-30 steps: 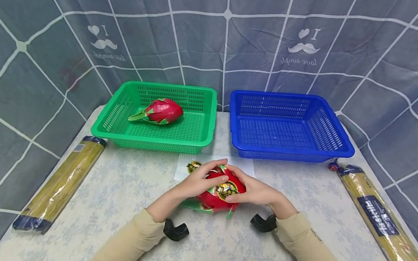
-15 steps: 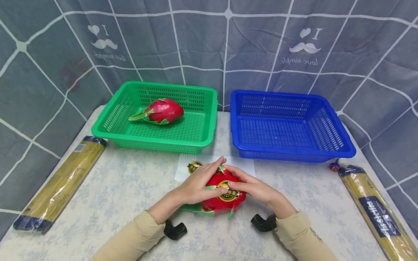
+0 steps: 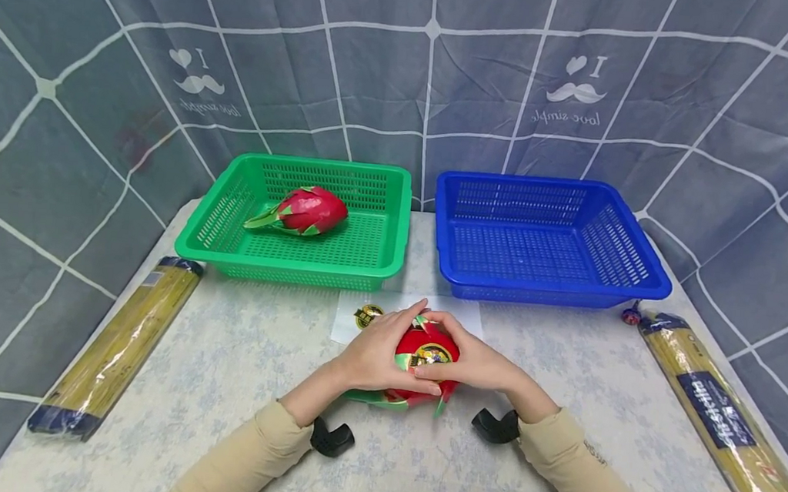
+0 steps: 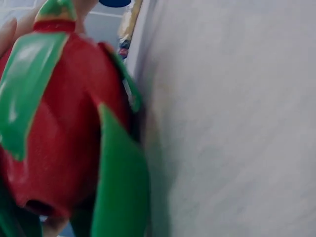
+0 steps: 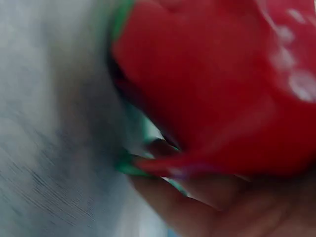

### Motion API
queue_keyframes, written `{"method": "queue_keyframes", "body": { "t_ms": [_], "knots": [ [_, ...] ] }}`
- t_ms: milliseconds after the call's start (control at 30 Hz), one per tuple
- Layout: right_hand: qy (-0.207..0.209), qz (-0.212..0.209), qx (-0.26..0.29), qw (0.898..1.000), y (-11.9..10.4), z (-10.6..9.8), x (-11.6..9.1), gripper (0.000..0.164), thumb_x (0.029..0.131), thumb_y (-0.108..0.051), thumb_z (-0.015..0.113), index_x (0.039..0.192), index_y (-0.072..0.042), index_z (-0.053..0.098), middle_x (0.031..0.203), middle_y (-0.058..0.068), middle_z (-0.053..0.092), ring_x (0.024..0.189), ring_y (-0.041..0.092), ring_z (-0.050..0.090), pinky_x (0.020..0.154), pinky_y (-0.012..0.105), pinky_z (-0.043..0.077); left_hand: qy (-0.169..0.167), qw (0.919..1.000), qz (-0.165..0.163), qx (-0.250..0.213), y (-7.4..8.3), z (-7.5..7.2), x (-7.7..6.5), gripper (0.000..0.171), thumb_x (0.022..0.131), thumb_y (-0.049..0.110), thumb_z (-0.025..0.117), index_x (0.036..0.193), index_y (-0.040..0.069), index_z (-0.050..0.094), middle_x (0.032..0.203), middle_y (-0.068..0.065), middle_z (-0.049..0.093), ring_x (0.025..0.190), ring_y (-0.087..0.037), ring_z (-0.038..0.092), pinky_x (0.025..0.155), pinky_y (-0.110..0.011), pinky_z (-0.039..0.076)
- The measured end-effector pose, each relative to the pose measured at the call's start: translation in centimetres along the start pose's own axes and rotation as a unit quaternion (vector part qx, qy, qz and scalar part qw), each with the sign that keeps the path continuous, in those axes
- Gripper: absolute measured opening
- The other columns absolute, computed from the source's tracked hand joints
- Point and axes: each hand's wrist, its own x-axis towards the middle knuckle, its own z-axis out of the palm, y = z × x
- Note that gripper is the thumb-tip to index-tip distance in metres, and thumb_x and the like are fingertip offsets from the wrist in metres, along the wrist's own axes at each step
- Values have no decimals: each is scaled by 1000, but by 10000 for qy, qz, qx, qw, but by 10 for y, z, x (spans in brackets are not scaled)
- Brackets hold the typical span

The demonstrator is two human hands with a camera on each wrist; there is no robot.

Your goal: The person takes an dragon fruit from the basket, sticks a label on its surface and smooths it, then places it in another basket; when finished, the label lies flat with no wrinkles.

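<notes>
A red dragon fruit (image 3: 408,344) with green scales lies on the table in front of the person. My left hand (image 3: 373,354) holds it from the left, thumb laid across its near side. From the right, my right hand (image 3: 478,363) grips the same fruit, its thumb at the black-and-gold sticker (image 3: 433,352) on the red skin. The left wrist view shows the fruit's body (image 4: 64,113) and green scales up close, with fingers behind it. In the blurred right wrist view, the fingers (image 5: 197,210) curl under the fruit (image 5: 212,89).
Behind the hands lies a white sheet (image 3: 346,329) bearing another sticker (image 3: 367,316). A green basket (image 3: 294,275) with a second dragon fruit (image 3: 313,210) stands back left, a blue basket (image 3: 536,296) back right. Spaghetti packs lie at the left (image 3: 118,344) and right (image 3: 724,419).
The fruit turns slightly between the hands. The left thumb has slid lower across its front, and the right thumb has moved from the sticker's upper part to its lower edge.
</notes>
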Motion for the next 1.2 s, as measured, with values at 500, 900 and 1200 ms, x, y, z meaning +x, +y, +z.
{"method": "queue_keyframes", "body": {
  "t_ms": [500, 900, 1200],
  "knots": [
    [-1386, -542, 688, 9865, 20, -80, -27, 65, 77, -4, 67, 131, -6, 31, 125, 12, 44, 107, 23, 49, 82, 37, 46, -216, 9181, 180, -3953, -15, -15, 17, 45, 97, 29, 37, 123, -6, 46, 116, -27, 51, 105, -42, 47, 88, -51, 36],
    [1571, -1450, 2564, 9426, -8, -136, -29, 56, 81, 7, 57, 127, -12, 31, 118, 8, 45, 102, 21, 50, 78, 28, 48, 998, 9117, -771, -3909, 20, -12, 50, 31, 90, 3, 49, 120, -6, 47, 108, -26, 55, 85, -42, 57, 72, -42, 48],
    [3517, 1116, -197, 9292, -2, -139, 22, 88, 74, -33, 72, 131, -2, 12, 132, 22, 22, 118, 34, 28, 95, 46, 33, 1912, 8862, -1384, -3986, 30, 2, 74, 26, 87, 7, 56, 110, -6, 56, 92, -20, 60, 56, -27, 57, 51, -26, 43]
  ]
}}
